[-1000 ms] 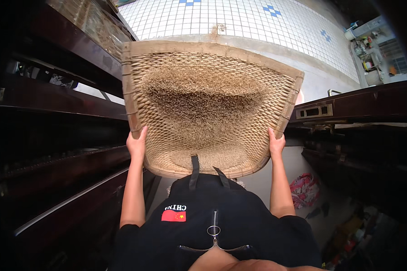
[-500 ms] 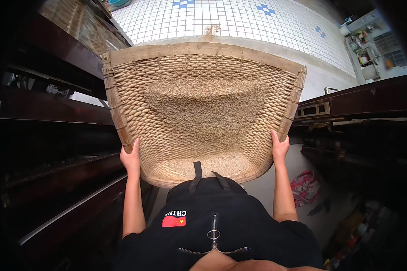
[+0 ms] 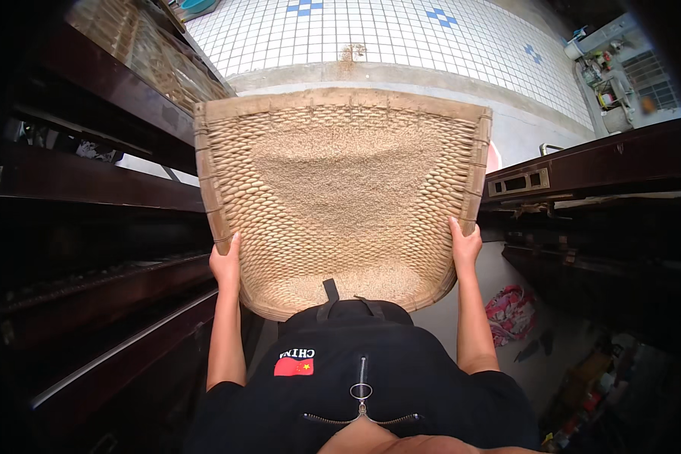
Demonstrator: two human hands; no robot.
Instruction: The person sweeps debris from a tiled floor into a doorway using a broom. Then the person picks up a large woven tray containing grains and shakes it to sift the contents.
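Observation:
A wide woven winnowing basket (image 3: 272, 227) reaches out in front of my body, its curved back against my waist. Flat wooden strips bind its straight far edge and both sides. Brownish grain (image 3: 348, 181) lies in a broad heap over the middle and far part, with a thinner, paler scatter by the back wall. My left hand (image 3: 225, 261) is closed on the left side rim, thumb on top. On the right side rim, my right hand (image 3: 467, 244) grips in the same manner. The fingers under the basket are hidden.
Dark wooden door panels (image 3: 91, 178) stand close on the left, and another dark door (image 3: 598, 166) with a metal latch is on the right. Beyond lies a white-and-blue tiled floor (image 3: 386, 38) with spilled grain. Patterned red cloth (image 3: 511, 314) lies low at the right.
The basket's far edge has dipped and looks narrower, closer to the middle of the view. My left hand has shifted slightly right with the rim; my right hand has barely moved.

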